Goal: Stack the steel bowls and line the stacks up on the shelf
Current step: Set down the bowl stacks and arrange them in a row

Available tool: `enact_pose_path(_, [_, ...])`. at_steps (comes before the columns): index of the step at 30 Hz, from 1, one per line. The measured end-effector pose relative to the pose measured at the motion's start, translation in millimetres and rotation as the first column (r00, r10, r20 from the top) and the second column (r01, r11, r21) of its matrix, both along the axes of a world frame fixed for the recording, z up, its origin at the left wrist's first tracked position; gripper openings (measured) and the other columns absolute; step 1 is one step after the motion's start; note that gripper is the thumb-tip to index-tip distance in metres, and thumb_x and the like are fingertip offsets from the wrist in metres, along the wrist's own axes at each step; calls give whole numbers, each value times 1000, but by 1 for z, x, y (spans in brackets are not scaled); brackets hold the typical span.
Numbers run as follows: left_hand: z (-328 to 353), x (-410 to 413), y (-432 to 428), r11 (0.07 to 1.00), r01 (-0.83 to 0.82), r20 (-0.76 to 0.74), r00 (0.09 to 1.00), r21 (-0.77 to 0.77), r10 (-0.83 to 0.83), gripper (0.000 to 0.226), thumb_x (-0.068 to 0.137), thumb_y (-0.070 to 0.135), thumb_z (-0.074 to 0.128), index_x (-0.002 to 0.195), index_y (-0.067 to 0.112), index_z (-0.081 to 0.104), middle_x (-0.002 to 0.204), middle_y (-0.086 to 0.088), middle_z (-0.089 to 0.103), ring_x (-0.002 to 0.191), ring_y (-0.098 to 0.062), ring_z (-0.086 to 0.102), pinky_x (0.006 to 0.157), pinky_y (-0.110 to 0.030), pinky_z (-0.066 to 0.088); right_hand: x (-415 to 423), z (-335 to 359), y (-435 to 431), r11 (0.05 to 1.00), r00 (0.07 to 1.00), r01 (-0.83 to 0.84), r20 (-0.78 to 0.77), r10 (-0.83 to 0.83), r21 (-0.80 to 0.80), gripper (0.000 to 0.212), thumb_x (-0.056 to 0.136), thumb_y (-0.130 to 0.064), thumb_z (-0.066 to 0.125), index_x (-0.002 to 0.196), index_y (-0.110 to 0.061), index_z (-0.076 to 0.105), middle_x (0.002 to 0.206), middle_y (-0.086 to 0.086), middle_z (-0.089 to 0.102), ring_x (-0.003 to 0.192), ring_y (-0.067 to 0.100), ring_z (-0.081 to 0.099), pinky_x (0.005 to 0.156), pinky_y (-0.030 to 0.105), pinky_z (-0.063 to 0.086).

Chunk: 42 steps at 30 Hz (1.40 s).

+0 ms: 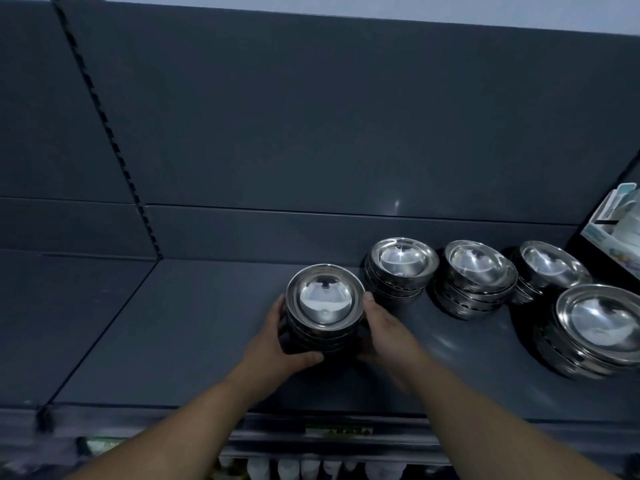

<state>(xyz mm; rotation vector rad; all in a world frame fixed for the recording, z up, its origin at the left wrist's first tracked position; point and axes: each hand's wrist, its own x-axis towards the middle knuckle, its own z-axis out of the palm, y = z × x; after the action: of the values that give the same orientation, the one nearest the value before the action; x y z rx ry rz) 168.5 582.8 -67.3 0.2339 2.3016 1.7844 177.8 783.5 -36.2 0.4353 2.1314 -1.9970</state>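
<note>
Gripping the held stack [325, 306] of steel bowls from both sides. The left hand [277, 337] is curled round its left wall, with the thumb wrapped across the near base. The right hand [388, 336] is cupped against the right wall, one fingertip up beside the top rim. Both hands are partly closed and have nothing else in them.

The held stack is several bowls deep, mouths up, roughly mid-shelf [173, 341]. Its base is in shadow, so I can't tell whether it sits on the deck or is just off it.

To its right, a row runs along the back of the shelf:
- The second stack [401, 268] is just beside the held one, slightly further back, and not touching it.
- The third stack [478, 277] has its bowls sitting a bit skewed.
- The fourth stack [550, 268] comes next.
- The front-right stack [602, 327] has wider bowls, sits nearer the shelf edge, and is cut off by the frame.

The dark grey back panel [311, 133] carries a slotted upright [104, 116] on the left. A pale carton [616, 216] is at far right, past the fourth stack. A label strip [339, 432] runs on the shelf's front lip, unreadable. White bottle tops [294, 469] sit on the level below, blurred.
</note>
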Motion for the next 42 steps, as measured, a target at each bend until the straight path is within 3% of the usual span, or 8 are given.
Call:
enact_pose_path(5, [-2, 5, -15, 996, -85, -43, 995, 27, 86, 93, 62, 0, 86, 136, 28, 36, 126, 11, 59, 107, 8, 58, 87, -9, 47, -4, -4, -24, 997, 999, -44, -4, 44, -59, 43, 93, -61, 39, 124, -37, 57, 118, -10, 68, 109, 15, 65, 92, 42, 53])
enact_pose_path(11, [0, 19, -78, 974, -221, -24, 975, 57, 223, 103, 52, 8, 90, 138, 31, 38, 121, 11, 63, 111, -3, 62, 97, -28, 51, -2, -2, -83, 988, 991, -132, -27, 131, -83, 36, 94, -58, 42, 119, -37, 59, 117, -11, 67, 108, 17, 65, 91, 40, 55])
enact_pose_path(18, [7, 36, -157, 958, -287, -30, 958, -6, 286, 100, 43, 30, 93, 129, 43, 44, 119, 14, 67, 114, -8, 62, 103, -44, 47, 6, -4, -160, 961, 969, -245, -9, 245, -126, 43, 95, -58, 40, 133, -40, 49, 127, -12, 60, 112, 18, 63, 94, 39, 53])
enact_pose_path(26, [12, 38, -212, 963, -270, -11, 963, -23, 269, 102, 46, 26, 91, 136, 28, 43, 118, 9, 68, 111, -5, 63, 102, -39, 48, 10, -4, -213, 955, 959, -284, -8, 285, -87, 40, 95, -55, 42, 132, -42, 45, 127, -11, 55, 115, 15, 58, 88, 32, 53])
enact_pose_path(32, [10, 30, -234, 968, -247, -12, 969, -36, 247, 97, 51, 21, 89, 136, 30, 44, 118, 9, 68, 113, -5, 62, 104, -36, 46, 9, -9, -223, 955, 956, -293, -28, 292, -41, 29, 96, -52, 44, 124, -45, 46, 120, -18, 57, 112, 13, 61, 94, 37, 53])
enact_pose_path(36, [6, 33, -242, 959, -278, -27, 961, -52, 277, 95, 59, 12, 89, 138, 34, 42, 123, 14, 64, 116, 1, 58, 107, -34, 44, 7, -11, -218, 941, 941, -310, -99, 324, 137, 23, 92, -44, 56, 115, -43, 55, 124, -14, 62, 112, 6, 61, 99, 38, 52])
enact_pose_path(40, [5, 35, -240, 934, -339, -101, 939, -108, 329, 102, 57, 24, 92, 142, 37, 37, 128, 21, 57, 121, 0, 51, 103, -23, 40, 2, -7, -215, 865, 896, -368, -118, 428, 342, 72, 78, -27, 80, 140, -30, 45, 131, -12, 55, 118, 7, 56, 99, 27, 48])
enact_pose_path(42, [4, 35, -238, 919, -374, -131, 925, -129, 358, 99, 58, 24, 91, 141, 38, 38, 128, 20, 56, 122, -3, 49, 101, -23, 39, -1, -5, -218, 824, 882, -370, -116, 457, 430, 81, 74, -24, 83, 144, -27, 41, 129, -10, 54, 120, 5, 51, 102, 28, 46])
